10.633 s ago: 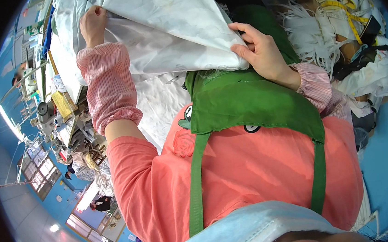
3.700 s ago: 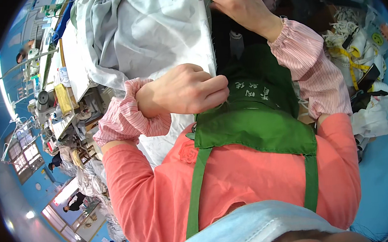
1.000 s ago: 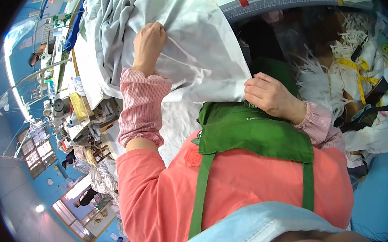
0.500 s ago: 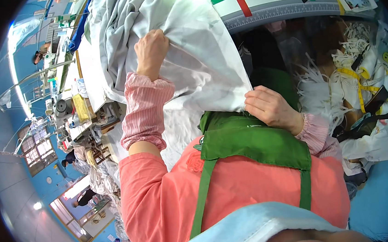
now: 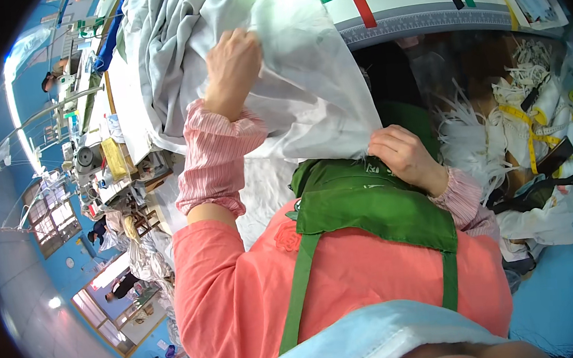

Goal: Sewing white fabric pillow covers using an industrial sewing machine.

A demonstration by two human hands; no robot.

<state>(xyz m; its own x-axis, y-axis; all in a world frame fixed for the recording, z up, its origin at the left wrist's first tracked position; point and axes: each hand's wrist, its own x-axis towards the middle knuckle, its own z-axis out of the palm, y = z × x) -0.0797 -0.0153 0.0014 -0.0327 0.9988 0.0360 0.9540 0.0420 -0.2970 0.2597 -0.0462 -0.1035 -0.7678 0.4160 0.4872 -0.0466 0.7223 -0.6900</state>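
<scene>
White fabric sheet [image 5: 306,95] hangs in front of the person's chest, draped off the surface [image 5: 414,4] ahead. Left hand [image 5: 232,61] raised, grip clenched on an upper fold of the sheet. Right hand [image 5: 400,155] lower, grip pinching the sheet's bottom corner just above the green apron [image 5: 370,206]. More crumpled pale cloth [image 5: 165,33] lies piled to the left. White strips and a yellow measuring tape [image 5: 531,130] lie to the right, near the right hand. Sewing machine [image 5: 87,155] stands far left
</scene>
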